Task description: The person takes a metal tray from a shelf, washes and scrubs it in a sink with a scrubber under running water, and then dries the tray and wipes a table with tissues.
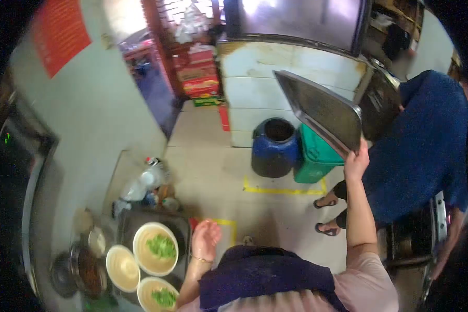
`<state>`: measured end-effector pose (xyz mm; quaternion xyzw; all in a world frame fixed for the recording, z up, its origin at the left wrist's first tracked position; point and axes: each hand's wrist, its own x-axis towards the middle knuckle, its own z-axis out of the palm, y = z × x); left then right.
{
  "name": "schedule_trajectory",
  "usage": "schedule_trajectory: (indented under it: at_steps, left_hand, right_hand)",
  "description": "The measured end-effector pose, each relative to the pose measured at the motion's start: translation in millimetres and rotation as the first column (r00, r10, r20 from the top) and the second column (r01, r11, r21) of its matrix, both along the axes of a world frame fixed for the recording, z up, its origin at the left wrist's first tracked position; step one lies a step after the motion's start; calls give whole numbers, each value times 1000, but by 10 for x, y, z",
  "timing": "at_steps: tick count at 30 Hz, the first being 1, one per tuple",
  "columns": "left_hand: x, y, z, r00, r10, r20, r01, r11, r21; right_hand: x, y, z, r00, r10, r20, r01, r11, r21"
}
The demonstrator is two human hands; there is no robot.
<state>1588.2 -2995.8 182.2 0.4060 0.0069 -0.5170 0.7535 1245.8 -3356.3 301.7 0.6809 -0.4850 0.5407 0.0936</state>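
Note:
My right hand (356, 162) is closed on the lower edge of a dark metal tray (325, 106), which is raised and tilted out ahead of me. My left hand (206, 240) is empty, palm up with the fingers loosely curled. It is beside a dark tray (184, 226) at the lower left. On and around that tray are a pale bowl with chopped greens (155, 248), another bowl with greens (158, 295) cut by the frame edge, and a bowl without greens (123, 268).
A blue barrel (273, 156) and a green bin (317, 156) stand by the tiled wall. To my right is a person in dark blue clothing (421, 151). Stacked boxes (200, 83) are near the doorway. Bottles and bags (140, 187) crowd the left counter, with dark containers (88, 270) below.

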Motion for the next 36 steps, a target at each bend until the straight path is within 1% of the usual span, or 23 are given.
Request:
schedule_trajectory:
  at_steps: [2, 6, 9, 10, 11, 13, 14, 16, 19, 20, 21, 22, 23, 24, 25, 27, 28, 30, 31, 32, 34, 35, 36]
  left_hand:
    - [331, -624, 249, 994, -34, 100, 30, 999, 42]
    - [894, -1708, 541, 974, -165, 156, 167, 986, 6]
    - [1218, -2399, 536, 956, -159, 246, 189, 976, -104]
    - [1316, -2574, 564, 947, -164, 277, 189, 980, -65]
    - [1422, -2743, 646, 937, -157, 313, 176, 984, -32]
    - [1694, -3049, 646, 922, -96, 375, 88, 995, 40]
    - [1863, -3163, 524, 917, -41, 397, 8, 996, 85]
    - [2208, -3296, 308, 897, 98, 432, -169, 977, 131]
    - [2727, -3490, 131, 848, 265, 459, -362, 922, 137]
    - [2883, -3544, 128, 841, 298, 452, -401, 904, 149]
    - [3024, -3612, 118, 838, 326, 437, -433, 885, 171]
    - [3125, -3702, 203, 822, 381, 423, -473, 871, 135]
    - [3186, -3756, 322, 805, 434, 405, -511, 853, 102]
    - [3290, -3817, 361, 785, 484, 387, -549, 833, 73]
    - [3438, -3823, 213, 744, 522, 417, -600, 796, 73]
    - [3824, -3816, -136, 657, 580, 481, -689, 721, 71]
    - [4044, -3832, -185, 686, 587, 430, -689, 715, 123]
    - [4555, -3861, -236, 735, 594, 327, -669, 712, 211]
    - [4818, -3845, -433, 732, 613, 297, -674, 717, 181]
    - [5109, -3849, -615, 730, 629, 268, -676, 722, 148]
    - [5713, -4067, -537, 775, 599, 201, -631, 749, 199]
    - [5978, -4257, -430, 797, 584, 153, -604, 763, 232]
    - [6246, -4486, -342, 813, 516, 269, -577, 774, 260]
  right_hand:
    - [176, -322, 214, 998, 58, -21, -60, 997, -57]
    - [435, -799, 404, 995, -1, -102, -4, 999, -53]
    - [599, -1239, 408, 974, -2, -228, -27, 992, -125]
    - [695, -1405, 412, 964, 13, -267, -55, 987, -153]
    - [819, -1551, 447, 934, -6, -358, -90, 964, -251]
    - [967, -1909, 319, 852, -7, -524, -121, 970, -210]
    - [968, -2293, 51, 830, 34, -557, -174, 964, -200]
    - [1372, -2549, 62, 754, 119, -646, -239, 966, -101]
    - [2117, -3053, -44, 715, 336, -613, -365, 927, 82]
    - [2429, -3195, -56, 669, 465, -580, -440, 877, 194]
    - [2774, -3352, -93, 644, 562, -519, -600, 792, 114]
    - [3098, -3586, -355, 638, 507, -580, -608, 794, 24]
    - [3493, -3697, -506, 647, 523, -554, -652, 757, -46]
    - [3895, -3719, -383, 569, 576, -587, -713, 701, -5]
    - [4269, -3736, -415, 538, 650, -536, -766, 643, 11]
    - [5033, -3879, -478, 479, 721, -500, -821, 570, 34]
    - [5420, -3966, -498, 455, 759, -465, -843, 535, 49]
    - [6133, -4172, -694, 453, 836, -311, -863, 498, 84]
    - [6523, -4281, -772, 448, 862, -235, -874, 478, 88]
    - [6851, -4406, -874, 476, 861, -180, -856, 500, 129]
    - [7440, -4712, -1083, 540, 839, -72, -816, 542, 202]
    - [7733, -4832, -1020, 503, 863, 47, -844, 479, 240]
    - [8033, -5001, -959, 518, 854, 36, -842, 503, 193]
